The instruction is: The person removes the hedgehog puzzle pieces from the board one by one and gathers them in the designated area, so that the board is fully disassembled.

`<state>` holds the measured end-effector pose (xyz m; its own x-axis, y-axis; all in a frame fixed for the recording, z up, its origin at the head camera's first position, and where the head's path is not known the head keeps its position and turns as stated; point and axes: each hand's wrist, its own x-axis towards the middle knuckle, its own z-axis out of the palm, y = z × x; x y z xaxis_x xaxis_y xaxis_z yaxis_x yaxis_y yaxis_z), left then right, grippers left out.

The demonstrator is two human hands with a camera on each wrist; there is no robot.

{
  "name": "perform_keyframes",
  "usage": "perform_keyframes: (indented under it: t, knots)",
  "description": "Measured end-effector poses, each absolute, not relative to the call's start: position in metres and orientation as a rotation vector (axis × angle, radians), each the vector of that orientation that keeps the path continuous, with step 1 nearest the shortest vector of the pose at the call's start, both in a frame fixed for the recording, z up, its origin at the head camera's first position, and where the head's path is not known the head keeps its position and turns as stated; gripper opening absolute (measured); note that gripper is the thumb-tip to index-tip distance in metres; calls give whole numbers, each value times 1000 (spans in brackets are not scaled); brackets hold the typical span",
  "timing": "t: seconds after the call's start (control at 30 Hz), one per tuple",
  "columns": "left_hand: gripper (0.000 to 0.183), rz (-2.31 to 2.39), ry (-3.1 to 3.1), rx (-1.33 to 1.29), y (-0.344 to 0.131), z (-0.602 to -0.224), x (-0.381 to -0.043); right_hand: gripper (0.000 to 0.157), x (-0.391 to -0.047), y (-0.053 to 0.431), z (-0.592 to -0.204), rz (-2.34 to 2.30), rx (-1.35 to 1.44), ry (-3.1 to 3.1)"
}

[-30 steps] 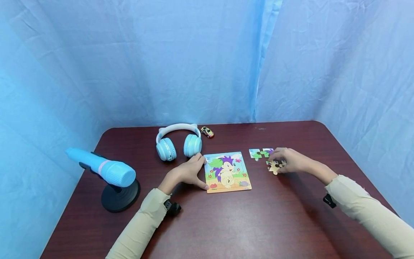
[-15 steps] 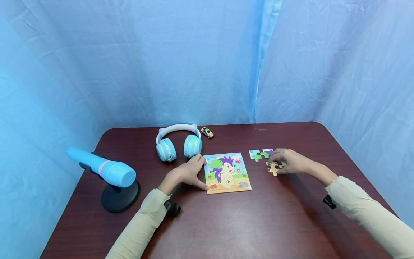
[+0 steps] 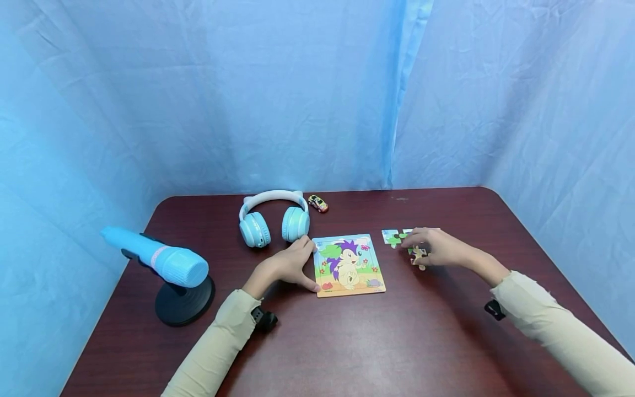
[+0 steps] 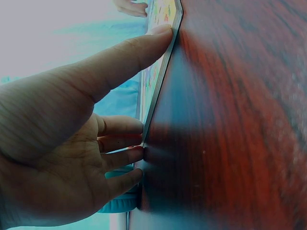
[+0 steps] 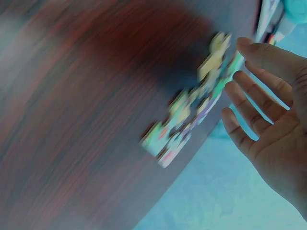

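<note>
In the head view, my left hand [image 3: 288, 266] lies along the left edge of a square jigsaw puzzle [image 3: 349, 266] with a purple hedgehog picture. Its thumb touches the near left corner and its fingertips meet the far end of that edge, as the left wrist view of the hand [image 4: 57, 158] also shows. My right hand [image 3: 446, 248] is over a group of loose puzzle pieces [image 3: 391, 237] and partly hides them. Seen from the right wrist, the hand's fingers are extended and apart, with nothing between them, beside the slightly blurred pieces [image 5: 182, 108].
Blue headphones [image 3: 255, 229] lie behind my left hand, with a small toy car [image 3: 318, 203] next to them. A blue toy microphone [image 3: 181, 266] on a round black stand [image 3: 184, 309] is at the left. Blue curtains [image 3: 278, 99] surround the dark wooden table [image 3: 337, 347].
My right hand has shifted a little to the left over the loose pieces, covering more of the upper ones. The left hand and the hedgehog puzzle have stayed in place.
</note>
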<state>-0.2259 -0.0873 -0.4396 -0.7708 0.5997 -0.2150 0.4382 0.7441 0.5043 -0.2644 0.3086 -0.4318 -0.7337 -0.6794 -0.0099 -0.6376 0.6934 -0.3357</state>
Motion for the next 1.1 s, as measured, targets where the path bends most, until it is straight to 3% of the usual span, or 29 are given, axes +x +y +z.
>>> perform_keyframes:
  t: [0.63,1.1]
  knots:
    - [83,582,2589,790,-86,-439,-227,38,-256,193,-435,-643,-1268,2566]
    - [83,587,2592,790,-86,-441,-229,39,-252,146,-437,-518,-1197,2580]
